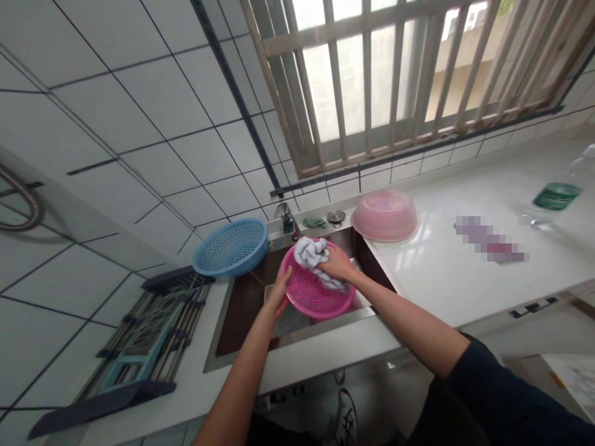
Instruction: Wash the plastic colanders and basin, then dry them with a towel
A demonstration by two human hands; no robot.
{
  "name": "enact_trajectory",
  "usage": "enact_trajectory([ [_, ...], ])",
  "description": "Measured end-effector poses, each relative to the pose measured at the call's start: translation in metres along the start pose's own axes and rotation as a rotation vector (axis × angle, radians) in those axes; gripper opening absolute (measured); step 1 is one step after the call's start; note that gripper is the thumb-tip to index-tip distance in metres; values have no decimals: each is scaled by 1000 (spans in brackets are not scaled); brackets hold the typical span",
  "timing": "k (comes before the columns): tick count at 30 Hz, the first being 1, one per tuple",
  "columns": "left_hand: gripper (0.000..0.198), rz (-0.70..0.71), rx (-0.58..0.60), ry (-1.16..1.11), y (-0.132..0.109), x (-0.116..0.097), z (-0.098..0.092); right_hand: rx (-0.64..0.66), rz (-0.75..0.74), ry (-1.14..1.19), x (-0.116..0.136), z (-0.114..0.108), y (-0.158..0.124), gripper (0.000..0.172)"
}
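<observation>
Over the sink (242, 310), a pink plastic colander (309, 294) is tipped toward me. My left hand (280, 292) is closed on its left rim, thumb on the inside. A crumpled white-grey cloth (310, 253) is bunched in my right hand (338, 265) and lies against the colander's inner wall. The cloth hides part of the colander's far side. Just behind the colander, the faucet (287, 222) stands at the sink's back edge.
A blue basket (232, 248) rests at the sink's back left corner. An upturned pink basin (385, 215) sits right of the sink. Behind are a green scrubbing cloth (314, 222) and a sink strainer (336, 217). A folded rack (153, 334) stands left, a plastic bottle (560, 192) far right.
</observation>
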State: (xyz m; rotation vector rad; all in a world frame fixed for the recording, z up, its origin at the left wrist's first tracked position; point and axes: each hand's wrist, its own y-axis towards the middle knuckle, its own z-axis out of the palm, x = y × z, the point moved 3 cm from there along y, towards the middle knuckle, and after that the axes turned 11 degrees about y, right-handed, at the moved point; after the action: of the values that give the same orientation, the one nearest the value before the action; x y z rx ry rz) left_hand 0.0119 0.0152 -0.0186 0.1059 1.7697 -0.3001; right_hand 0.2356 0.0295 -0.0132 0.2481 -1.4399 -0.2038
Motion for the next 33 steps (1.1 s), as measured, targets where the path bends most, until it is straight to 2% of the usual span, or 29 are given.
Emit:
enact_trajectory([
  [4,51,-198,-2,-276,21,1,9,-15,199,-215,-23,-12,3,33],
  [7,41,-208,22,-339,28,-4,9,5,271,-469,-30,-24,7,55],
  [9,39,-210,60,-343,27,-7,7,40,293,-555,-33,-25,7,60],
  [14,44,-121,175,-337,20,-12,7,74,222,-549,-35,-5,6,55],
  [18,50,-27,184,-355,24,-9,9,102,131,-536,-26,21,7,44],
  [20,53,-4,159,-339,28,-6,9,214,109,-534,-22,34,3,40],
  [22,58,19,140,-289,29,-4,7,401,135,-551,-23,45,-5,38],
  [24,62,48,128,-230,28,-6,4,623,207,-586,-27,50,-15,36],
  [26,65,67,107,-177,25,-9,0,788,307,-643,-32,49,-22,35],
  [29,70,49,33,-106,22,-13,-5,894,405,-801,-35,43,-25,34],
  [33,71,94,1,-132,23,-16,0,948,313,-934,-25,42,-24,32],
])
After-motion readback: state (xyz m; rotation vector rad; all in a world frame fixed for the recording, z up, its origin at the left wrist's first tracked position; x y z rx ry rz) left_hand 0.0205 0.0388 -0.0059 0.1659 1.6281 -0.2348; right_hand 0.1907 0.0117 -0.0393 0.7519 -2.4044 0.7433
